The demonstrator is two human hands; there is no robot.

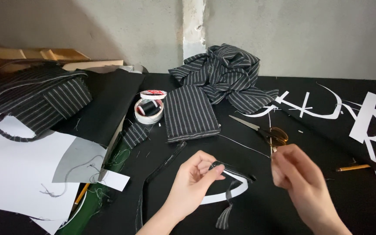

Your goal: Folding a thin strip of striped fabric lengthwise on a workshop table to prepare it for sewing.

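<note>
Nearest the camera, the left hand [192, 182] is reaching in from the bottom edge, its fingers [212, 169] pinching one end of a curved striped fabric strip [236, 174] backed with white paper. The strip is arching over the black counter [257, 209] between the two hands, and a short striped tail of it is hanging down toward the bottom edge. The right hand [301, 178] is hovering just beside the strip's other end, blurred, with its fingers [283, 159] drawn together; they appear to be pinching a thin thread [270, 130] that is running up from them, though the blur makes this hard to tell for sure.

To the left, large white paper sheets [18, 174] are lying over the counter's edge, with a pencil [81, 195] poking out beneath them. To the right, a second pencil [364, 166] is lying near white paper offcuts [370, 119].

Just beyond the right hand, scissors with amber handles [266, 130] are lying shut on the counter. Farther back, a folded striped fabric piece [190, 113] is sitting flat beside a roll of tape with a black thread spool [149, 109] inside it. Behind that, a crumpled heap of striped fabric [225, 74] is piling against the grey wall [283, 35], and a striped garment [31, 100] is lying at far left.
</note>
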